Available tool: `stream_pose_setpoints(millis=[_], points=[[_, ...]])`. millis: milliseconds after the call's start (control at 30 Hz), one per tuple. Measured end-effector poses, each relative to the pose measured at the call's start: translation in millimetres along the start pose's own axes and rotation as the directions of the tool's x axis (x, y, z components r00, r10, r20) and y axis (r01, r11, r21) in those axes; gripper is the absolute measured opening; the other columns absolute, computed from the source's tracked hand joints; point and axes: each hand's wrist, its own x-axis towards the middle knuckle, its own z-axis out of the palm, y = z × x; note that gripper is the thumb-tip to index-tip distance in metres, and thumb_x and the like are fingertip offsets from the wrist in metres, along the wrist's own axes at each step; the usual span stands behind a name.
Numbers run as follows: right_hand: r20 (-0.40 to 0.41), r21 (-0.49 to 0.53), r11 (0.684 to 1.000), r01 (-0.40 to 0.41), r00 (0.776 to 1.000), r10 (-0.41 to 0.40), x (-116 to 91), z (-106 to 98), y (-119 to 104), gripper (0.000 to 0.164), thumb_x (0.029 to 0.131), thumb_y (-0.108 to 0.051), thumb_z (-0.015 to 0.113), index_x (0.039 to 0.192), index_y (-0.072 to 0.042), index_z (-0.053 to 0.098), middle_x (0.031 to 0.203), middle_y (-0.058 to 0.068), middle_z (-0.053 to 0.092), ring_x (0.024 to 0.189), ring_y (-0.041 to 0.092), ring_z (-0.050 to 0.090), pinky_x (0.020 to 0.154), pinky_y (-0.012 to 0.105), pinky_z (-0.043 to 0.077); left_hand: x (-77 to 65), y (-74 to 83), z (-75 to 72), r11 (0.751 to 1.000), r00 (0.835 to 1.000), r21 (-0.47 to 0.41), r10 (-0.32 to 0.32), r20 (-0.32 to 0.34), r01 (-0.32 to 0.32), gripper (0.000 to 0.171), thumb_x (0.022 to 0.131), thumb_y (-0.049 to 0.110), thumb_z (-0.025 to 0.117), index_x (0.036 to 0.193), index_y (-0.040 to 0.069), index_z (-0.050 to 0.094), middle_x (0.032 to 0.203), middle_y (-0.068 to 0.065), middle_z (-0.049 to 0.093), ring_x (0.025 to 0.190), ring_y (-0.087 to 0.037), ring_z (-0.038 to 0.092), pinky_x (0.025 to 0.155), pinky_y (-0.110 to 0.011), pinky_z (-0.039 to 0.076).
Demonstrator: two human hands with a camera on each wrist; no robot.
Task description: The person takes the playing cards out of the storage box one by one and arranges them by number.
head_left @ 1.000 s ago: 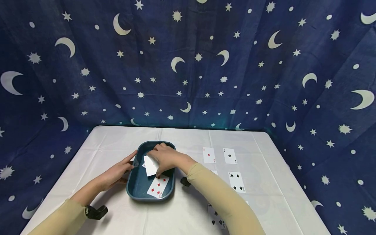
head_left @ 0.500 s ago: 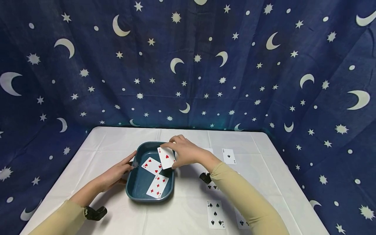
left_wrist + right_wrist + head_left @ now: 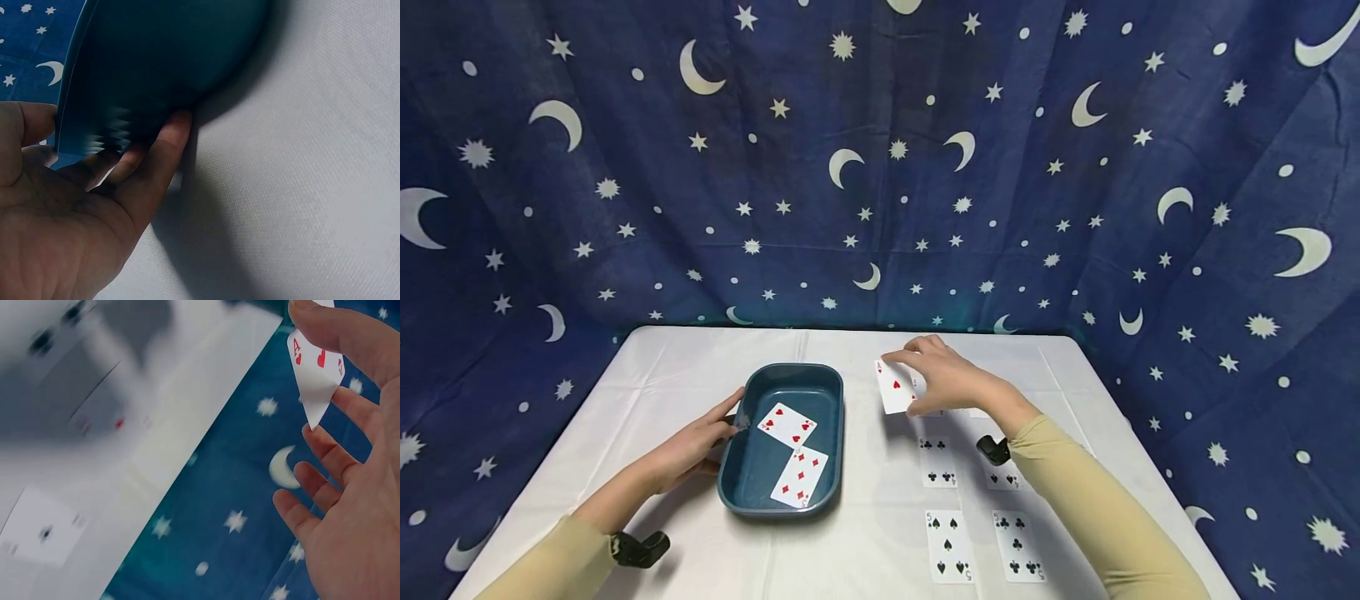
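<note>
My right hand (image 3: 951, 379) pinches an ace of hearts (image 3: 892, 392) between thumb and fingers, tilted above the table right of a dark teal tray (image 3: 786, 377). In the right wrist view, the ace (image 3: 312, 381) is held by its edges, the other fingers spread. My left hand (image 3: 692, 446) holds the tray's left side; in the left wrist view, fingers lie at the rim and against the outer wall (image 3: 169, 56). Inside the tray, a four of hearts (image 3: 787, 425) and a five of diamonds (image 3: 800, 477) lie face up, corners overlapping.
Face-up cards form two columns right of the tray: four of clubs (image 3: 937, 458), four of spades (image 3: 1002, 477), five of spades (image 3: 949, 546), five of clubs (image 3: 1018, 546). My right hand partly covers the two farthest cards. A star-and-moon curtain (image 3: 880, 167) hangs behind the white table (image 3: 865, 533).
My right hand has lifted the ace of hearts out of the tray and carried it right, over the table. The left hand stays at the tray's side.
</note>
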Motion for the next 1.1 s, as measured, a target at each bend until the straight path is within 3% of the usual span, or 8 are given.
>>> stream_pose_setpoints(millis=[333,633,867,1100], points=[[0.003,0.044,0.985,-0.170,0.985,0.170,-47.2,-7.1,64.6,0.093,0.073,-0.030,0.088,0.155,-0.032,0.045,0.146,0.006,0.044,0.136,0.027,0.033,0.107,0.054,0.037,0.0,-0.9,0.4,1.000,1.000,-0.002,0.003,0.000,-0.003,0.069,0.107,0.017,0.040,0.166,0.034,0.008,0.165,-0.030,0.009,0.141,-0.050,0.033,0.092,-0.058,0.052],[-0.029,0.030,0.954,-0.297,0.954,0.298,-88.9,-1.6,126.5,0.091,0.070,-0.024,0.090,0.152,-0.015,0.050,0.146,0.022,0.044,0.134,0.040,0.033,0.106,0.064,0.034,0.3,-1.3,1.5,1.000,1.000,0.007,-0.007,-0.010,0.007,0.069,0.107,0.017,0.040,0.166,0.034,0.008,0.165,-0.030,0.008,0.142,-0.050,0.033,0.091,-0.057,0.052],[0.033,0.025,0.923,-0.385,0.923,0.384,-108.5,5.0,150.3,0.090,0.070,-0.022,0.089,0.150,-0.009,0.049,0.145,0.031,0.042,0.130,0.049,0.034,0.103,0.069,0.034,-0.6,0.6,2.0,1.000,1.000,0.013,-0.013,-0.012,0.014,0.069,0.107,0.018,0.039,0.166,0.034,0.008,0.166,-0.029,0.006,0.144,-0.053,0.027,0.093,-0.061,0.050],[0.081,0.014,0.893,-0.450,0.891,0.448,-115.6,14.9,167.0,0.088,0.069,-0.018,0.089,0.148,-0.007,0.051,0.143,0.033,0.043,0.127,0.051,0.035,0.102,0.071,0.034,0.2,-0.5,1.5,1.000,1.000,0.009,-0.011,-0.009,0.011,0.069,0.107,0.018,0.039,0.166,0.034,0.008,0.166,-0.029,0.006,0.144,-0.054,0.026,0.094,-0.063,0.049]])
